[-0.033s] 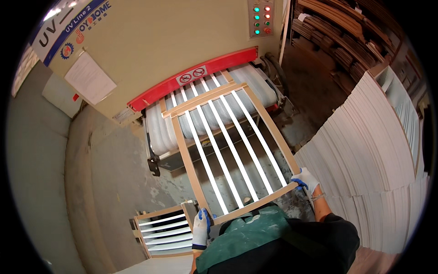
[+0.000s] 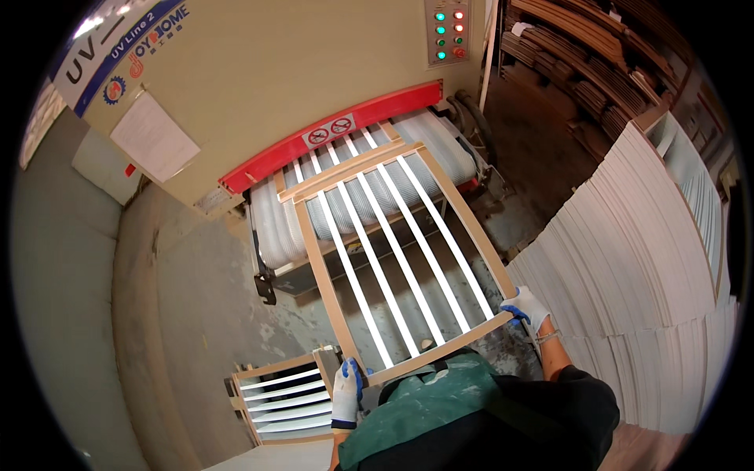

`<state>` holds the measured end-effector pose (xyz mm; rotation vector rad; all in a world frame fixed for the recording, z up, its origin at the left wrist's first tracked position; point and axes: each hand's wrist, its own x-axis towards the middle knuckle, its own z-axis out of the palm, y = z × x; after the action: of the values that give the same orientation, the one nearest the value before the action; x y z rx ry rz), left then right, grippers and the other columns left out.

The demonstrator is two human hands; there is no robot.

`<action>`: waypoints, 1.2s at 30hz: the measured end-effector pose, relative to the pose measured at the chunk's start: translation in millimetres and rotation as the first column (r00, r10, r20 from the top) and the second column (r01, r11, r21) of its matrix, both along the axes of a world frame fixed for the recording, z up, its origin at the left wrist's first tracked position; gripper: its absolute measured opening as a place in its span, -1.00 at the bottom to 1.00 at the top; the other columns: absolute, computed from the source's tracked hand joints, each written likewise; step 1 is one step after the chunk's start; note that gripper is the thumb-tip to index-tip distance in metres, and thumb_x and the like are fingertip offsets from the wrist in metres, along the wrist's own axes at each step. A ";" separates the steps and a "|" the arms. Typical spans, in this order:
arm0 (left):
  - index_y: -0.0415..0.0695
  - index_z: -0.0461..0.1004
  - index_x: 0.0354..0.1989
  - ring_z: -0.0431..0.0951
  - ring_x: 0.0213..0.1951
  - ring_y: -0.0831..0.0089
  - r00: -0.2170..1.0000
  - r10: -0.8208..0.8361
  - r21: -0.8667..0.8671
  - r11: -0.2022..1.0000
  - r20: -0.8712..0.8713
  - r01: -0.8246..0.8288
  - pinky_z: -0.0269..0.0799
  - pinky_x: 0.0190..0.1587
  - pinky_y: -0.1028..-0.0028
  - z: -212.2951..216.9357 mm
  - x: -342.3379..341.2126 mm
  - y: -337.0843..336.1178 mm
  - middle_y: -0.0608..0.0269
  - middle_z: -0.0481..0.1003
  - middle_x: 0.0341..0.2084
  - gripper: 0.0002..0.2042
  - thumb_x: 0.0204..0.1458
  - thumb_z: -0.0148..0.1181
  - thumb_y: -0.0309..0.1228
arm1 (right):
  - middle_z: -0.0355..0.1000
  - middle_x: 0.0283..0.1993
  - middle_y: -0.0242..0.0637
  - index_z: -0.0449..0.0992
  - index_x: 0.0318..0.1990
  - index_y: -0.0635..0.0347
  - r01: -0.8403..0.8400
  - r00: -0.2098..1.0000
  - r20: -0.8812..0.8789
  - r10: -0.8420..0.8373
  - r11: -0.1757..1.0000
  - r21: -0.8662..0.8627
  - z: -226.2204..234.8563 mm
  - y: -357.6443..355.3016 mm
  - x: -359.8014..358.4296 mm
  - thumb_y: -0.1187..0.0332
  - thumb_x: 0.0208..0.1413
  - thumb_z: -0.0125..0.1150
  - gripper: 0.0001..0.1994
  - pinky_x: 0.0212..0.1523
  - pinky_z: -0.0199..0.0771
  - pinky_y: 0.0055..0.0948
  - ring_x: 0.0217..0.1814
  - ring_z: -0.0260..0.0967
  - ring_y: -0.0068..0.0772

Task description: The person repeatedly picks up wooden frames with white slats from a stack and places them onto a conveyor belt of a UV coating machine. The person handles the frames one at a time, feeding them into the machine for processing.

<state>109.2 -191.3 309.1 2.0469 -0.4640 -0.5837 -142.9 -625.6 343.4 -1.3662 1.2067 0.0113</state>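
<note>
Both my hands wear white gloves with blue palms. They grip the near corners of a slatted frame [image 2: 440, 355], which has light brown rails and several white slats. My left hand [image 2: 345, 392] is closed on its near left corner, and my right hand [image 2: 528, 308] on the near right one. The frame slopes away from my body, its far end over the ribbed conveyor belt [image 2: 275, 235] of a beige machine [image 2: 314, 71]. Against that far end lies a second slatted frame [image 2: 345, 171], partly hidden under the machine's red bar [image 2: 263, 163].
Another slatted frame [image 2: 323, 367] stands low at the left by my left hand. A tall stack of white boards [image 2: 620, 267] rises close on the right. Brown panels [image 2: 589, 51] are piled at the back right. A lit button panel [image 2: 449, 39] sits on the machine.
</note>
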 end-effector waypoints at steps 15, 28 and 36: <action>-0.23 0.21 0.29 0.45 0.06 -0.09 0.752 -0.379 0.315 0.919 0.539 0.237 0.38 0.15 0.18 -9.8 58.7 -11.0 -0.18 0.40 0.08 -0.55 0.21 -0.01 -0.59 | 0.41 -0.58 -0.24 0.50 -0.39 0.32 -0.076 0.997 0.031 0.077 0.996 -0.047 5.5 -31.0 58.9 0.35 -0.01 0.34 -0.80 -0.76 0.28 -0.45 -0.71 0.35 -0.43; -0.21 0.19 0.32 0.41 0.15 -0.13 0.853 -0.271 0.144 0.962 0.447 0.231 0.34 0.22 0.14 -38.8 117.5 -37.0 -0.21 0.38 0.15 -0.46 0.12 0.05 -0.61 | 0.48 -0.47 -0.23 0.53 -0.31 0.26 -0.073 0.987 0.146 0.067 0.997 0.037 2.3 -62.0 111.3 0.32 0.07 0.35 -0.81 -0.69 0.51 -0.42 -0.58 0.49 -0.33; -0.26 0.24 0.30 0.45 0.14 -0.09 0.853 -0.065 -0.115 0.983 0.518 0.145 0.36 0.22 0.17 -38.7 131.6 -52.8 -0.17 0.41 0.15 -0.47 0.11 0.12 -0.58 | 0.55 -0.29 -0.22 0.53 0.02 0.05 0.068 0.899 0.381 -0.214 0.929 0.363 -70.2 -109.0 92.8 0.14 0.24 0.21 -0.71 -0.49 0.69 -0.32 -0.32 0.60 -0.17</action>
<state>240.8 -244.1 270.4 2.0256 -0.9118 -0.0439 -50.2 -734.6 273.2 -0.9107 0.8890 -0.1617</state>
